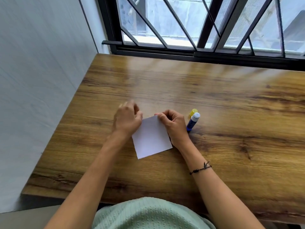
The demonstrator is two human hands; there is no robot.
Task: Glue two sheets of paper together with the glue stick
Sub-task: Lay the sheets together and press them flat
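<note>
A small white square of paper lies on the wooden table, turned at a slight angle. My right hand pinches its far right corner with curled fingers. My left hand rests at the paper's far left edge, blurred, its fingers bent over the corner; whether it grips the sheet is unclear. I cannot tell if a second sheet lies under the first. A blue glue stick stands uncapped just right of my right hand, with its yellow cap behind it.
A white wall runs along the table's left edge. A window with black bars sits behind the far edge. My green top shows at the near edge.
</note>
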